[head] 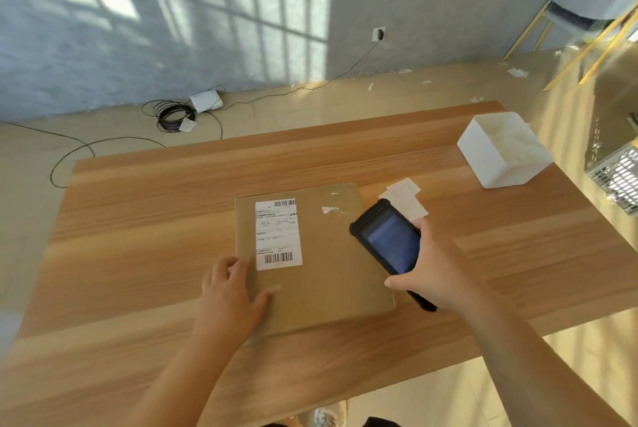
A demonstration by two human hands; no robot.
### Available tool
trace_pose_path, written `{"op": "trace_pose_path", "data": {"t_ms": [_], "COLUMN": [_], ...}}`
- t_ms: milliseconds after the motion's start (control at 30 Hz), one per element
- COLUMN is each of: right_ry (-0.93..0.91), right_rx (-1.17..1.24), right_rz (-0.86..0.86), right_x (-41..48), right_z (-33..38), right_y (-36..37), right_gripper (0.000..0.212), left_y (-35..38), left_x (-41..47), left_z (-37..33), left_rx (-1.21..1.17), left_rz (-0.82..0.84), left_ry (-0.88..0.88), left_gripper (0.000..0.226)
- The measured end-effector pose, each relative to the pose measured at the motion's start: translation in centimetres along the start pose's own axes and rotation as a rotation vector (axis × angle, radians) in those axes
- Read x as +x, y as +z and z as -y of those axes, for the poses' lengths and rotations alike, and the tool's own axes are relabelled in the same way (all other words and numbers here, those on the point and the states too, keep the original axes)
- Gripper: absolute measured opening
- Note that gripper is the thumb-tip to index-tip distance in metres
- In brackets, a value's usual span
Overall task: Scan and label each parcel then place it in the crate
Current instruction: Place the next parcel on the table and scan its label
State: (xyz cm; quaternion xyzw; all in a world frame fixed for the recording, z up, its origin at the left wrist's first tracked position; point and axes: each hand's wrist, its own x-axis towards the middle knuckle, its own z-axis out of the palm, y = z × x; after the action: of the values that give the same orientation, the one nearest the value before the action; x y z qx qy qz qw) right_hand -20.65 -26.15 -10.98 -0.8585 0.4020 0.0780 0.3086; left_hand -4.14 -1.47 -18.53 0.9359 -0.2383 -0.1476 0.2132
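The parcel point(321, 274) lies flat on the surface point(138, 219), pressed at its near corner by the left hand point(230, 295), fingers flat. The scanner point(390, 240) is gripped in the right hand point(436, 271). The parcel looks stiff and probably light, so it is best held by both side edges.

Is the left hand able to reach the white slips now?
Probably not easily: the left hand rests on the parcel, and the slips lie beyond the scanner in the right hand.
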Motion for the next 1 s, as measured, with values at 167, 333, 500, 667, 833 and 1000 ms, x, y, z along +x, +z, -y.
{"op": "trace_pose_path", "data": {"t_ms": [167,333,500,667,833,1000], "right_ry": [-0.031,-0.057,-0.059,-0.072,-0.033,0.082], "right_rx": [-0.276,-0.509,-0.579,-0.622,-0.552,-0.311], "right_rz": [0.170,0.244,0.241,0.240,0.194,0.079], "right_x": [-2.1,-3.7,-4.4,-4.6,-4.7,-4.4], "right_z": [3.2,6.0,7.7,8.2,7.5,4.7], "right_y": [-0.2,-0.4,-0.2,0.0,0.5,1.0], "right_gripper": [0.068,0.074,0.074,0.074,0.079,0.060], "left_y": [-0.6,-0.8,-1.0,-1.2,-1.5,-2.0], "left_x": [0.4,0.8,1.1,1.5,1.5,2.1], "left_z": [1.0,1.4,1.7,1.7,1.6,0.9], "left_rx": [-0.088,-0.114,-0.119,-0.102,-0.054,0.142], "left_rz": [0.095,0.119,0.143,0.173,0.193,0.162], "left_ry": [-0.008,0.011,0.036,0.041,0.056,0.179], "left_gripper": [0.078,0.083,0.084,0.087,0.083,0.065]}}
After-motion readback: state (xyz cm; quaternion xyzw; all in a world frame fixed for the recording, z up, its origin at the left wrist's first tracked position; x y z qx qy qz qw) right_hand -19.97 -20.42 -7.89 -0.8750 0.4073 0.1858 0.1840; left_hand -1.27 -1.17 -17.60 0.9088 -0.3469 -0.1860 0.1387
